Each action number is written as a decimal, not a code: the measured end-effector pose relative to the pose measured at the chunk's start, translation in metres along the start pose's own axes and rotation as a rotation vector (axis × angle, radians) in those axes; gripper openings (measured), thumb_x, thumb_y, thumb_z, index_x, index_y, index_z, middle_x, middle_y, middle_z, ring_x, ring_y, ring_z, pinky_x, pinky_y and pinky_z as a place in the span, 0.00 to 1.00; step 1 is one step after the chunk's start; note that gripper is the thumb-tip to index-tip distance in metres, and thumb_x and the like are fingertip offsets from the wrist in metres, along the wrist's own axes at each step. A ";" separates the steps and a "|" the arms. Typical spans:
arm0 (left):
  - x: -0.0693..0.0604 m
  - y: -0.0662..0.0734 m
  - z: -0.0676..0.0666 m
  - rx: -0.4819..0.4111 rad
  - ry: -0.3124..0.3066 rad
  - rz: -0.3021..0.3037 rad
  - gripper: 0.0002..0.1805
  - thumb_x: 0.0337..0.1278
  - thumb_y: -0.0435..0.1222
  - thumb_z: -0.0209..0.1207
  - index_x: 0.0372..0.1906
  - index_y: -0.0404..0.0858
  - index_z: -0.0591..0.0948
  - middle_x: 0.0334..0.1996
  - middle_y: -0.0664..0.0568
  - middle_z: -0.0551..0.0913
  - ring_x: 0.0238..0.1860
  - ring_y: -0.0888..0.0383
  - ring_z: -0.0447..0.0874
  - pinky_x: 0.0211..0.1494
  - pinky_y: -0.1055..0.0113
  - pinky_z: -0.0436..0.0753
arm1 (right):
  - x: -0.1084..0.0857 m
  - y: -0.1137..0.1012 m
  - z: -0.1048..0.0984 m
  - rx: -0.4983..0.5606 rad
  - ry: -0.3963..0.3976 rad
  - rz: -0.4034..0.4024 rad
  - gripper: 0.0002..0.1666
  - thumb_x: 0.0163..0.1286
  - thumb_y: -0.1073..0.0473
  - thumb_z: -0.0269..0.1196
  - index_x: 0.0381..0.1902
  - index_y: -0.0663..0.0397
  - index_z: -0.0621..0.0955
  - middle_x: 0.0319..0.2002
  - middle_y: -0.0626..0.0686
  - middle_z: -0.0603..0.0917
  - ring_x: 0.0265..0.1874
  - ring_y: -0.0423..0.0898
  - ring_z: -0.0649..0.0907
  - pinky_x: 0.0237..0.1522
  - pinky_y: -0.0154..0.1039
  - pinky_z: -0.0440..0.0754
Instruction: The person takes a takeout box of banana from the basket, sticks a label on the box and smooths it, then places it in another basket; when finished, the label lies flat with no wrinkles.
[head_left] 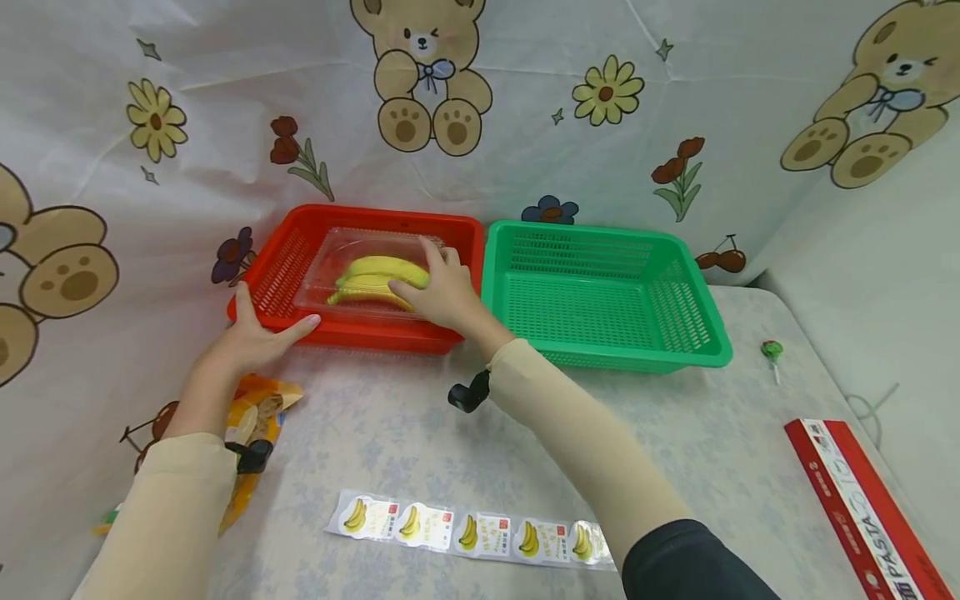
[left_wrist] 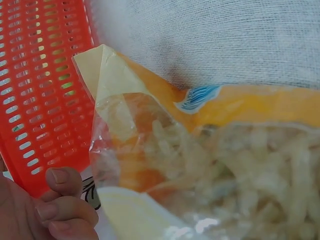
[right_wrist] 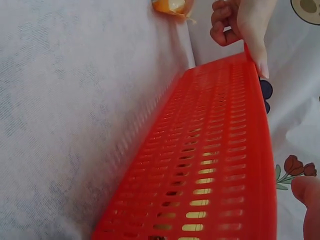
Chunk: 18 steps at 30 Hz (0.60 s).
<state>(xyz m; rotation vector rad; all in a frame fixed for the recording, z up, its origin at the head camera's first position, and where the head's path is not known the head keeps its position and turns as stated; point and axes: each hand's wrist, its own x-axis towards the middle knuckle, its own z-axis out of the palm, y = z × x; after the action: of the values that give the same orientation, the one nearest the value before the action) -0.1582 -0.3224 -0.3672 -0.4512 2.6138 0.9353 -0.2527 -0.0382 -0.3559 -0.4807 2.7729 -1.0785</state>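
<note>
A clear plastic box [head_left: 315,279] with yellow bananas [head_left: 386,268] inside it lies in the red basket [head_left: 360,336]. My right hand [head_left: 446,292] grips the right end of this box, thumb toward the front and fingers toward the back. How far its fingertips reach around the plastic is hidden. At the basket's front left corner, my left hand [head_left: 251,337] holds the rim. Its thumb lies along the edge, and the other fingers [right_wrist: 222,25] are curled outside the wall, as the right wrist view shows.
A green basket [head_left: 600,357] adjoins the red one on the right. An orange snack bag [head_left: 258,412] lies beneath my left forearm. Banana-printed labels [head_left: 480,533] form a strip near the front. At the right are a lollipop [head_left: 772,351] and a red-and-white pasta box [head_left: 862,508].
</note>
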 end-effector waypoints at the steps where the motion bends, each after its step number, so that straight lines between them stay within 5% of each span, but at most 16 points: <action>1: 0.000 0.000 0.000 -0.002 -0.001 0.002 0.75 0.43 0.79 0.50 0.64 0.52 0.04 0.74 0.23 0.30 0.69 0.19 0.47 0.61 0.27 0.67 | 0.002 -0.001 0.002 0.005 0.000 0.014 0.54 0.63 0.31 0.62 0.79 0.29 0.49 0.75 0.53 0.56 0.69 0.56 0.63 0.58 0.54 0.80; 18: 0.003 -0.001 0.000 -0.023 0.009 0.012 0.76 0.42 0.79 0.52 0.64 0.53 0.04 0.75 0.25 0.31 0.69 0.20 0.47 0.61 0.27 0.67 | 0.021 -0.005 0.019 0.023 -0.005 0.219 0.56 0.63 0.30 0.61 0.79 0.33 0.46 0.74 0.61 0.52 0.67 0.65 0.67 0.63 0.62 0.74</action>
<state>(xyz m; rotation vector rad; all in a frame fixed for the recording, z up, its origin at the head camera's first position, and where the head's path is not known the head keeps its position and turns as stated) -0.1604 -0.3240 -0.3691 -0.4472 2.6193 0.9702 -0.2669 -0.0606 -0.3669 -0.1713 2.7259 -1.0553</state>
